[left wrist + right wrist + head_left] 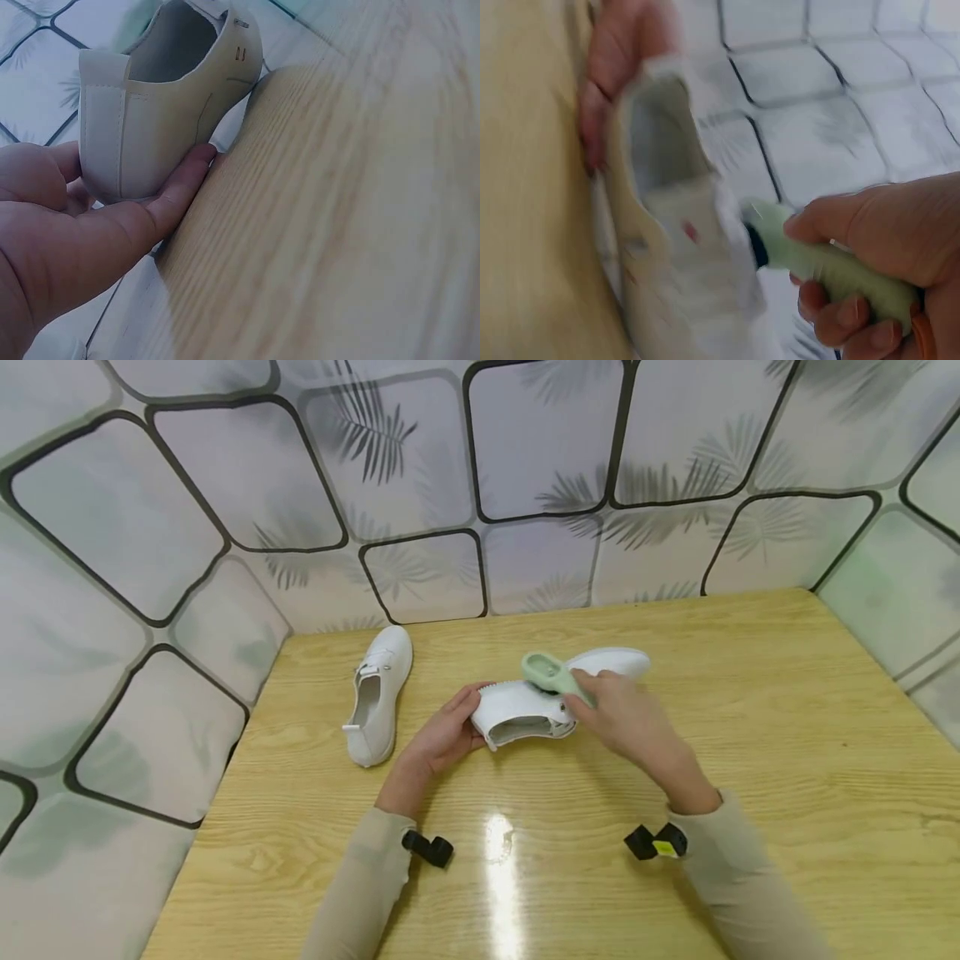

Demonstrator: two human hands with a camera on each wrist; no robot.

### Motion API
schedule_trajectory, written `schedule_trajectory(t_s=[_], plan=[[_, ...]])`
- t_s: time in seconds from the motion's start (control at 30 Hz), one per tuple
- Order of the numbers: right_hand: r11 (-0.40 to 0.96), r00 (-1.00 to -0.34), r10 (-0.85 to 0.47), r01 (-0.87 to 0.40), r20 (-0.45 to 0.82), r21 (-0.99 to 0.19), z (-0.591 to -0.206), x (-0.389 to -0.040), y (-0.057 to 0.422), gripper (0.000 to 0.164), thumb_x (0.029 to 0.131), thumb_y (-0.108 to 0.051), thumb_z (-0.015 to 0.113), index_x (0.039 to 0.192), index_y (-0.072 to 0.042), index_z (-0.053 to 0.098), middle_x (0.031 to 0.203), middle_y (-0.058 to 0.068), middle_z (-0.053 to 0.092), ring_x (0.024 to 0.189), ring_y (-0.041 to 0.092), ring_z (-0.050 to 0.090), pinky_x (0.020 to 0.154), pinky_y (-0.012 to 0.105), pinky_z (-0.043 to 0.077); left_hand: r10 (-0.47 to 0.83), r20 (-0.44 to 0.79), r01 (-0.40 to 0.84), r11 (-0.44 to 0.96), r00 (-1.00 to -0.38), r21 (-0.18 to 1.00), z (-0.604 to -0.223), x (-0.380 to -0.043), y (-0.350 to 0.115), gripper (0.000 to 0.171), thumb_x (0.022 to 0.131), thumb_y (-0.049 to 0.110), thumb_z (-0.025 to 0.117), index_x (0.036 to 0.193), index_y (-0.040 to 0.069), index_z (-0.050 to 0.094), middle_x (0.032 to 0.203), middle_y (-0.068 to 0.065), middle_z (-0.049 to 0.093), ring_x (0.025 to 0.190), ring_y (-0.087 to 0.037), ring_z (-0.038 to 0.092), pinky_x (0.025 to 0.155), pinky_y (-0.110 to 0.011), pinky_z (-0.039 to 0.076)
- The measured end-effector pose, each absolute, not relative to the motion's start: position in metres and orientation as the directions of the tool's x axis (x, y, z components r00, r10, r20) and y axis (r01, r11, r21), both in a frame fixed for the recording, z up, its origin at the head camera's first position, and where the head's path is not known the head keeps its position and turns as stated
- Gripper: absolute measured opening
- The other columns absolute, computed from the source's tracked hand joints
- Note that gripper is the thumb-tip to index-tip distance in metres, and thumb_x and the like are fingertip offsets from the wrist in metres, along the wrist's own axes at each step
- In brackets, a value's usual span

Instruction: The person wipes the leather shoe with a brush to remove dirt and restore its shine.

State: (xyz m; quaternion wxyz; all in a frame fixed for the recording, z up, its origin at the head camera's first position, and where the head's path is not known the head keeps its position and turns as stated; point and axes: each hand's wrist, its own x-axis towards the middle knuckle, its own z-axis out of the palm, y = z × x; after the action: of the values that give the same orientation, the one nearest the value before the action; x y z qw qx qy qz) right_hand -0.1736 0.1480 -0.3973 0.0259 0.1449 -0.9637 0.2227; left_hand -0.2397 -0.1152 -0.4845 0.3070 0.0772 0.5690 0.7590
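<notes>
A white shoe is held low over the table, its opening facing me and its toe pointing right. My left hand grips it by the heel; in the left wrist view the fingers lie under and around the heel. In my right hand is a pale green brush, its handle wrapped by the fingers. The dark bristles meet the shoe's far side, near the laces. The right hand hides part of the shoe's front half.
A second white shoe stands on the wooden table to the left, toe pointing away. Patterned panels rise behind the table and at both sides. Small black devices sit at both wrists.
</notes>
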Motion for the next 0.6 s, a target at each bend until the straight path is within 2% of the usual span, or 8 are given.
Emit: schedule_trajectory(t_s=[0.13, 0.23, 0.4, 0.53, 0.6], plan=[[0.903, -0.986, -0.138, -0.163, 0.091, -0.397, -0.387, -0.176, 0.179, 0.05, 0.103, -0.027, 0.051, 0.142, 0.004, 0.049, 0.097, 0.027, 0.063, 0.058, 0.024, 0.045, 0.047, 0.033, 0.034, 0.559, -0.232, -0.373, -0.15, -0.796, 0.916, -0.483, -0.241, -0.114, 0.046, 0.111, 0.031, 0.025, 0.153, 0.014, 0.03, 0.144, -0.014, 0.041, 0.106, -0.02, 0.057, 0.084, -0.036, 0.05], [0.912, -0.986, -0.117, -0.155, 0.121, -0.381, -0.391, -0.176, 0.177, 0.05, 0.103, -0.028, 0.051, 0.142, 0.004, 0.049, 0.108, 0.03, 0.063, 0.065, 0.029, 0.052, 0.049, 0.038, 0.039, 0.555, -0.241, -0.377, -0.145, -0.796, 0.915, -0.481, -0.241, -0.115, 0.046, 0.111, 0.031, 0.024, 0.153, 0.014, 0.03, 0.144, -0.014, 0.04, 0.105, -0.021, 0.057, 0.083, -0.036, 0.05], [0.868, -0.954, -0.263, -0.299, 0.144, -0.396, -0.412, -0.176, 0.134, 0.049, 0.103, -0.028, 0.052, 0.142, 0.003, 0.049, 0.103, 0.023, 0.065, 0.074, 0.03, 0.061, 0.057, 0.04, 0.05, 0.545, -0.249, -0.381, -0.144, -0.801, 0.913, -0.481, -0.24, -0.117, 0.046, 0.111, 0.029, 0.023, 0.153, 0.013, 0.029, 0.146, -0.018, 0.039, 0.106, -0.021, 0.057, 0.083, -0.035, 0.05], [0.812, -0.931, -0.336, -0.363, 0.143, -0.457, -0.42, -0.174, 0.115, 0.05, 0.104, -0.028, 0.053, 0.142, 0.004, 0.049, 0.112, 0.022, 0.065, 0.088, 0.03, 0.064, 0.07, 0.042, 0.052, 0.55, -0.257, -0.397, -0.15, -0.794, 0.905, -0.482, -0.24, -0.118, 0.045, 0.111, 0.028, 0.022, 0.154, 0.014, 0.027, 0.147, -0.02, 0.037, 0.109, -0.02, 0.056, 0.084, -0.034, 0.05], [0.774, -0.929, -0.349, -0.36, 0.123, -0.52, -0.418, -0.175, 0.12, 0.049, 0.104, -0.028, 0.053, 0.143, 0.002, 0.049, 0.097, 0.017, 0.066, 0.075, 0.024, 0.061, 0.065, 0.039, 0.05, 0.549, -0.258, -0.399, -0.154, -0.795, 0.904, -0.484, -0.24, -0.118, 0.046, 0.111, 0.029, 0.022, 0.154, 0.014, 0.026, 0.148, -0.019, 0.037, 0.109, -0.02, 0.056, 0.085, -0.034, 0.05]])
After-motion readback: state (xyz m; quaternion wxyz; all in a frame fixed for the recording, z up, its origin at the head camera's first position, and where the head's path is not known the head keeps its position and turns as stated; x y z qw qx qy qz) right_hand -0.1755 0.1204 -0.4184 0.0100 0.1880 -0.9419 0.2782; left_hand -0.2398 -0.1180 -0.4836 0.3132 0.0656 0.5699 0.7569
